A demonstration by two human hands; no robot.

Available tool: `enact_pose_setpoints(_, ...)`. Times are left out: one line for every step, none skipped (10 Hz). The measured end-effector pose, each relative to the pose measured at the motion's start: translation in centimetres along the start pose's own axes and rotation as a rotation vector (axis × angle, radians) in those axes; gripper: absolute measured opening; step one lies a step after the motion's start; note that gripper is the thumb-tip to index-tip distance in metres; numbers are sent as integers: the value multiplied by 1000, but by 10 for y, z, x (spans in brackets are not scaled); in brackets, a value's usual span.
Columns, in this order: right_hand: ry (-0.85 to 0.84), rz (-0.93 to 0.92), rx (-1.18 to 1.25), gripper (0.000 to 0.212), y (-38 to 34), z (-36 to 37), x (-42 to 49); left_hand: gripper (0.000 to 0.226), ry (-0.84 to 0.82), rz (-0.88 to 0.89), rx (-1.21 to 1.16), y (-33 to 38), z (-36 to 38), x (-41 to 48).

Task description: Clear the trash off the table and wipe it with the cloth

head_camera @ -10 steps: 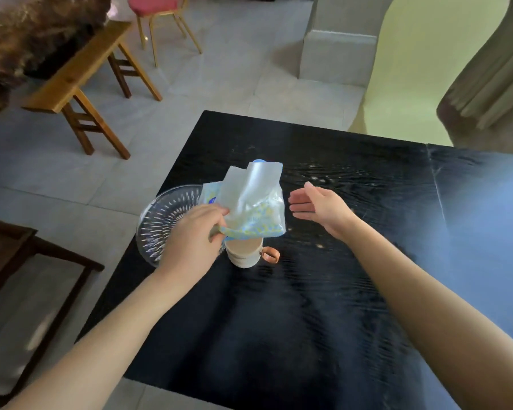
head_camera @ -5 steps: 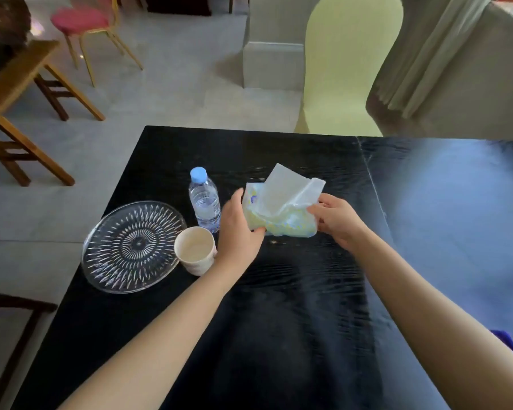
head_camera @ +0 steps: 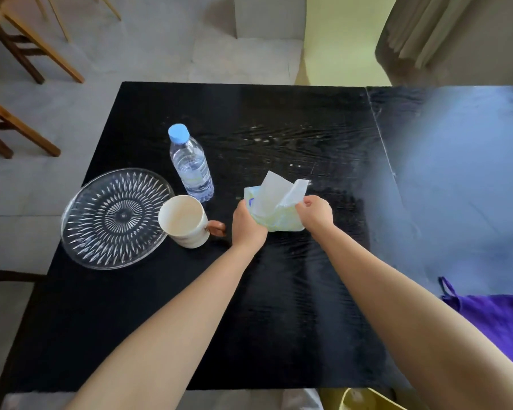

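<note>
Crumpled pale-green plastic tissue pack, white sheet protruding, is located mid black table. It is gripped by left hand at 9 o'clock and pinched by right hand at 3. Pack should be steadied while sheet is pulled. Purple cloth lies untouched at 4 o'clock.

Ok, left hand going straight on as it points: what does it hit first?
Beyond the tissue pack that the left hand grips, probably only speckled table; the water bottle seems left of that line, though depth is unclear.
</note>
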State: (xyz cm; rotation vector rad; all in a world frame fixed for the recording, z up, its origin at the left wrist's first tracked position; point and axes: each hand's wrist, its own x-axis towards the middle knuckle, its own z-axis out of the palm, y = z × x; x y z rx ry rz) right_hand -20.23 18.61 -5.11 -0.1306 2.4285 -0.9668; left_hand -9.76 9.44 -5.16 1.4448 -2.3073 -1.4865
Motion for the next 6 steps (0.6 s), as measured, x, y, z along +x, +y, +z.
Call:
enact_pose_setpoints(-45,11,-107,37,10,10,11,45,-21,-29,36,-7,2,3)
enact_pose_setpoints(-97,28,-73,29,13,10,11,47,-60,7,90,-12,0,-1)
enact_pose_setpoints(-153,66,-43,55,8,2,14,51,-62,48,136,-2,-6,5)
enact_pose_setpoints(-111,77,0,46,5,-40,-21,52,-110,214,237,33,-19,-22)
enact_pose_setpoints(-319,127,-173,25,17,-45,-15,52,-146,176,406,38,-19,-19)
enact_pose_setpoints(-443,236,-258,37,14,-88,-44,50,-321,189,518,64,-28,-35)
